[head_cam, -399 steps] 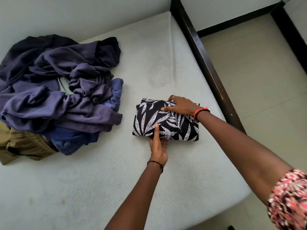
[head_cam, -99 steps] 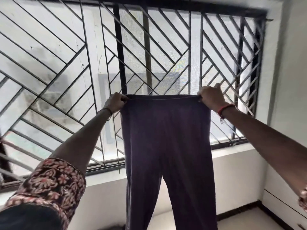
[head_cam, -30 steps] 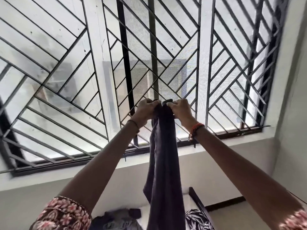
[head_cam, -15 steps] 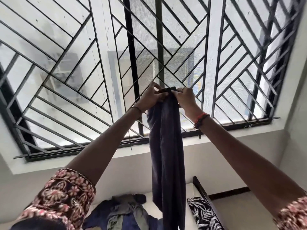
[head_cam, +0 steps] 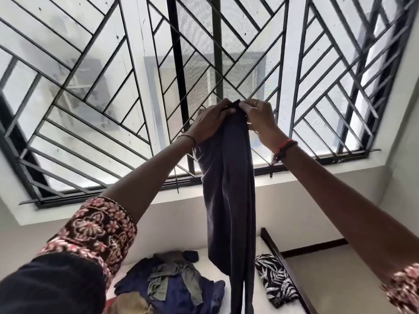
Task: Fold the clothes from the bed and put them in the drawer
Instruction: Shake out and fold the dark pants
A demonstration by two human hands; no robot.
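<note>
Dark purple trousers (head_cam: pixel 229 200) hang straight down in front of me, folded lengthwise with the legs together. My left hand (head_cam: pixel 209 123) and my right hand (head_cam: pixel 259 120) pinch the waistband together at the top, raised high in front of the window. Below, on the white bed (head_cam: pixel 254 298), a pile of unfolded clothes (head_cam: pixel 172 282) lies at the left. A folded black-and-white leaf-print garment (head_cam: pixel 275 282) rests at the bed's right edge. No drawer is in view.
A large window with a black metal grille (head_cam: pixel 176 64) fills the upper view. The bed's dark wooden frame (head_cam: pixel 288 270) runs along the right side, with pale floor (head_cam: pixel 335 284) beyond it.
Earlier I held the trousers spread wide by the waistband; both hands have since come together, folding them lengthwise. In the last second the hands stayed joined and my view tilted slightly down.
</note>
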